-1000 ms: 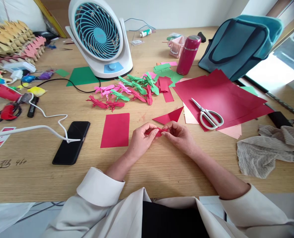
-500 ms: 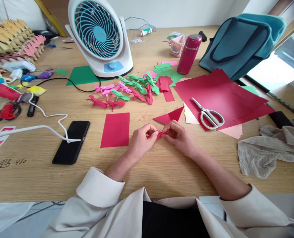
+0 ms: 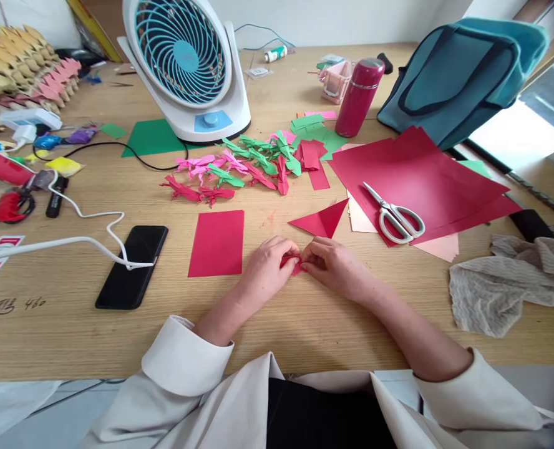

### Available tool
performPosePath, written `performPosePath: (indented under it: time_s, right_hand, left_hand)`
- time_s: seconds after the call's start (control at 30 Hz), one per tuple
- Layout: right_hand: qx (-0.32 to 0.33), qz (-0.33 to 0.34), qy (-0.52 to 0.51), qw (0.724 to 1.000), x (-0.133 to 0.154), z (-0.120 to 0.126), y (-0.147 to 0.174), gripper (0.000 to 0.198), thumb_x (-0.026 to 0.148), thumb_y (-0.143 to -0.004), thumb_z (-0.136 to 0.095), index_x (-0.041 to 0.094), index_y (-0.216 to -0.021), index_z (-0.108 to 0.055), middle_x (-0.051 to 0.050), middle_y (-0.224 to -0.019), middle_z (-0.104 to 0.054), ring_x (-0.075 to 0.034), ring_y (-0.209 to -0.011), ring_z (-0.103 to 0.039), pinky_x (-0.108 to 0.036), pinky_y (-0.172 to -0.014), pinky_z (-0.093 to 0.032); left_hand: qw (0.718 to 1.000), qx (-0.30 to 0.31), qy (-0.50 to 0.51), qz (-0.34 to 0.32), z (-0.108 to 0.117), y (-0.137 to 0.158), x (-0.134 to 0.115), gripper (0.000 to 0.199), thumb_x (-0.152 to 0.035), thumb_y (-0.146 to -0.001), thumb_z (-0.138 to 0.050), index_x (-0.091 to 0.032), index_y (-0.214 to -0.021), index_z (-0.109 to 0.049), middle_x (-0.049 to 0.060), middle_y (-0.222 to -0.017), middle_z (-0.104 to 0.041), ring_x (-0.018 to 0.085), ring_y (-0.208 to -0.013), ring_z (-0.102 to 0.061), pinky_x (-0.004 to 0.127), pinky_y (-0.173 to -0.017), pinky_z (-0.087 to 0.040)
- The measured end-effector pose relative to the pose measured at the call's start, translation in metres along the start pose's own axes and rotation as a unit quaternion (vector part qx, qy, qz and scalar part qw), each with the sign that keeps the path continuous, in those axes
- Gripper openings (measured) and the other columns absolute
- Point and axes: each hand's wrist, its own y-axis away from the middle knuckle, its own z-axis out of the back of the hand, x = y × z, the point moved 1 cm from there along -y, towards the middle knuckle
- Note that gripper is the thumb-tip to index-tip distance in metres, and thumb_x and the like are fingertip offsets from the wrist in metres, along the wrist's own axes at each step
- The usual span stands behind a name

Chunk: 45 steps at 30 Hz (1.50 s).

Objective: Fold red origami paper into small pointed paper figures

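Toward the worktop's (image 3: 267,330) far edge stands a white fan (image 3: 183,56) with blue blades, and nearer its far right corner a teal bag (image 3: 450,81) with a magenta flask (image 3: 361,96) beside it. In front of the fan lie folded paper figures (image 3: 218,194) in red, pink and green. Large red sheets (image 3: 427,168) spread over the right half, with white-handled scissors (image 3: 401,222) on top; a crumpled gauzy cloth (image 3: 496,293) lies near the right edge. On the left half, a white cable (image 3: 71,242) crosses over a black smartphone (image 3: 122,284). Closest to the hands are a red rectangle of paper (image 3: 216,243), just left of them, and a folded red triangle (image 3: 321,221) just beyond their fingers; neither blocks the forearms.

Both forearms reach in from the near edge and converge low over the worktop. Left hand (image 3: 265,268) and right hand (image 3: 335,268) nearly meet, thumbs and forefingers pinching a small folded red paper (image 3: 297,267) between them, centrally, toward the near edge.

The fingers cover most of that paper, so its shape is hard to make out. The fan's top is cut off, and the worktop's left edge is out of view.
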Motion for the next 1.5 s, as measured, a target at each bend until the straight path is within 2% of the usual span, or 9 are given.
performPosePath:
  time_s: [0.13,0.27,0.37,0.63,1.03,1.33,1.5]
  right_hand:
    - [-0.001,0.005,0.015,1.0,0.001,-0.001,-0.001,0.014,0.006,-0.082,-0.06,0.018,-0.076,-0.057,-0.001,-0.076,-0.056,-0.013,-0.069,-0.051,-0.025,-0.065,-0.039]
    - [-0.003,0.002,0.012,1.0,0.0,-0.002,-0.001,0.014,0.004,-0.081,-0.059,0.018,-0.078,-0.058,-0.002,-0.079,-0.058,-0.013,-0.07,-0.053,-0.025,-0.066,-0.039]
    - [-0.005,0.009,0.017,1.0,0.0,-0.002,-0.001,0.013,0.006,-0.082,-0.058,0.018,-0.077,-0.057,-0.003,-0.078,-0.058,-0.015,-0.071,-0.053,-0.026,-0.066,-0.039]
    - [-0.01,0.018,0.03,0.999,0.0,-0.003,-0.001,0.014,0.007,-0.083,-0.056,0.018,-0.076,-0.054,-0.002,-0.076,-0.056,-0.016,-0.072,-0.052,-0.027,-0.067,-0.039]
    - [0.019,0.027,0.04,0.999,0.0,-0.001,-0.002,0.016,0.003,-0.078,-0.056,0.018,-0.075,-0.055,-0.003,-0.076,-0.056,-0.016,-0.072,-0.05,-0.027,-0.067,-0.039]
    - [0.026,0.053,0.037,0.998,-0.002,0.001,0.002,0.018,0.002,-0.079,-0.053,0.018,-0.082,-0.057,-0.005,-0.083,-0.058,-0.017,-0.077,-0.052,-0.028,-0.07,-0.04]
    - [0.024,0.057,0.029,0.998,-0.003,0.001,0.003,0.016,0.003,-0.081,-0.055,0.018,-0.083,-0.058,-0.005,-0.083,-0.058,-0.017,-0.077,-0.053,-0.029,-0.072,-0.042]
  left_hand:
    - [0.997,-0.019,-0.063,-0.035,-0.003,0.001,0.001,0.015,-0.011,-0.083,-0.059,-0.022,-0.093,-0.064,0.003,-0.096,-0.062,0.021,-0.098,-0.056,0.034,-0.088,-0.045]
    - [0.997,0.012,-0.045,-0.057,-0.003,0.002,0.003,0.015,-0.009,-0.086,-0.053,-0.02,-0.081,-0.061,0.002,-0.088,-0.059,0.018,-0.09,-0.057,0.03,-0.081,-0.046]
    - [0.996,0.028,-0.04,-0.068,-0.001,0.003,0.004,0.018,-0.007,-0.087,-0.049,-0.02,-0.083,-0.06,0.003,-0.088,-0.059,0.017,-0.087,-0.057,0.029,-0.078,-0.046]
    - [0.993,0.048,-0.082,-0.065,0.002,0.003,0.0,0.012,-0.01,-0.086,-0.053,-0.019,-0.081,-0.059,0.003,-0.088,-0.057,0.018,-0.085,-0.057,0.03,-0.077,-0.045]
    - [0.987,0.077,-0.121,-0.071,0.005,-0.001,-0.003,0.012,-0.014,-0.086,-0.059,-0.018,-0.076,-0.056,0.002,-0.082,-0.056,0.017,-0.081,-0.055,0.03,-0.074,-0.044]
    - [0.991,0.052,-0.075,-0.103,0.005,0.006,0.003,0.013,-0.007,-0.085,-0.055,-0.019,-0.083,-0.059,0.003,-0.089,-0.06,0.017,-0.088,-0.058,0.029,-0.079,-0.046]
    - [0.989,0.032,-0.093,-0.113,0.003,0.013,0.004,0.013,-0.008,-0.087,-0.053,-0.019,-0.086,-0.06,0.003,-0.089,-0.062,0.018,-0.089,-0.058,0.03,-0.08,-0.046]
